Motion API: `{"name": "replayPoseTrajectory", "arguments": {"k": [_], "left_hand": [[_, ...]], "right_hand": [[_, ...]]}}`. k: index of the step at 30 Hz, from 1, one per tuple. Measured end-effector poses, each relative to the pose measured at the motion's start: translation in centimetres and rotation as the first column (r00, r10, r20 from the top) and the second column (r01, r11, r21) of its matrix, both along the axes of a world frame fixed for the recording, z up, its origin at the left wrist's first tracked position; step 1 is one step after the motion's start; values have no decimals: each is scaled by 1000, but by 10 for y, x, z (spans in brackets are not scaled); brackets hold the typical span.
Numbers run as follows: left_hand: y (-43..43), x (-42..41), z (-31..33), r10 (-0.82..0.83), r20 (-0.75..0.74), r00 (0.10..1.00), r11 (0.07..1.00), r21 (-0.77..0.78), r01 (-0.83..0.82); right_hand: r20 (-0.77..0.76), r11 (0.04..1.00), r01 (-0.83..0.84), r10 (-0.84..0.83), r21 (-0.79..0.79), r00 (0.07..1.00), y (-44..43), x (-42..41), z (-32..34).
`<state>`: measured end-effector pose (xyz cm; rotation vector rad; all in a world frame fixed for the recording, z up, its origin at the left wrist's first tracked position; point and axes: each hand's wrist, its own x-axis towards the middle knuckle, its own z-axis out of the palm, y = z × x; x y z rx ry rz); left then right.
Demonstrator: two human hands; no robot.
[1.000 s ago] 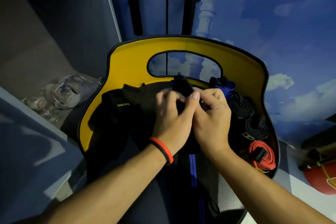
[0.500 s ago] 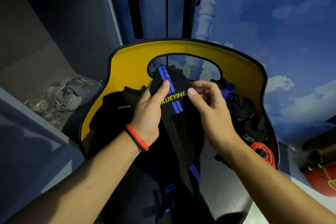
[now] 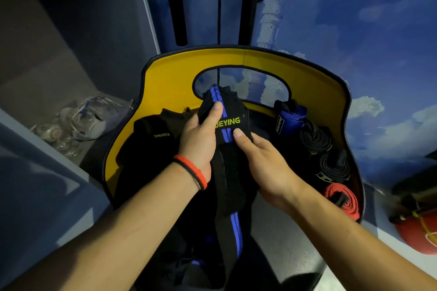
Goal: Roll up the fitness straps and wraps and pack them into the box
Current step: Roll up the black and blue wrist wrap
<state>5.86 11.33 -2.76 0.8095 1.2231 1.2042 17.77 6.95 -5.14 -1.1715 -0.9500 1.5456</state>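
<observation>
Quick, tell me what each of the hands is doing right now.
Left hand: holds the black wrap with the blue stripe, thumb on top.
Right hand: pinches the same wrap, thumb on its front.

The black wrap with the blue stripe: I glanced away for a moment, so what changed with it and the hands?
The black wrap, bunched between both hands a second ago, now hangs unfolded lengthwise. The left hand grips its upper part, thumb on the stripe; the right hand shifted lower, pinching below the lettering. The box and rolled straps stayed put.
</observation>
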Motion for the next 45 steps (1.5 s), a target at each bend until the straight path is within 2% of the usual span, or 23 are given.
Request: {"name": "replayPoseTrajectory", "arguments": {"k": [5,7,9,12,14,17,21,23,28,31,35,38,40,42,43,45], "left_hand": [[1,22,-16,-104,30,994,985,-134,107],[3,32,-31,-105,-25,994,989,-108,102],[8,34,-39,-96,-85,992,994,-64,91],[24,27,-40,-87,-82,993,995,-47,84],[32,24,-46,-103,-111,989,995,-30,100],[35,24,-65,-109,-118,987,994,-31,106],[33,24,-43,-86,-180,980,995,37,94],[47,19,-32,-20,-197,980,998,56,32],[69,10,-40,-22,-301,953,1000,14,28],[67,11,-56,-58,-293,954,998,-17,55],[65,12,-78,-113,-189,975,993,-64,103],[64,12,-93,-182,-180,967,983,-60,174],[63,11,-103,-202,-183,962,979,-52,196],[62,11,-110,-186,-172,967,982,-49,180],[63,11,-113,-167,-174,970,986,-47,161],[67,11,-117,-110,-204,973,994,-45,103]], "right_hand": [[193,963,248,-265,106,945,4,11,-11],[245,955,269,-292,126,924,6,17,-14],[134,972,234,-235,23,963,5,20,-14],[-64,985,54,-65,-163,996,-6,20,-15],[-86,976,2,-21,-218,996,-13,19,-20],[-84,967,26,-49,-252,995,-16,21,-23],[-191,950,-62,3,-305,982,-20,26,-11],[-235,944,-119,46,-306,971,-26,25,-7],[-301,880,-248,128,-406,945,-49,19,-18],[-339,835,-308,158,-456,928,-55,24,-21],[-155,800,-248,194,-546,969,-55,29,-47],[-42,731,-211,242,-649,969,-61,30,-63],[165,747,-220,404,-627,900,-62,30,-66],[428,784,-197,509,-589,747,-58,30,-66],[453,791,-191,509,-581,732,-56,31,-68],[303,779,-229,472,-584,828,-57,32,-69]]}}
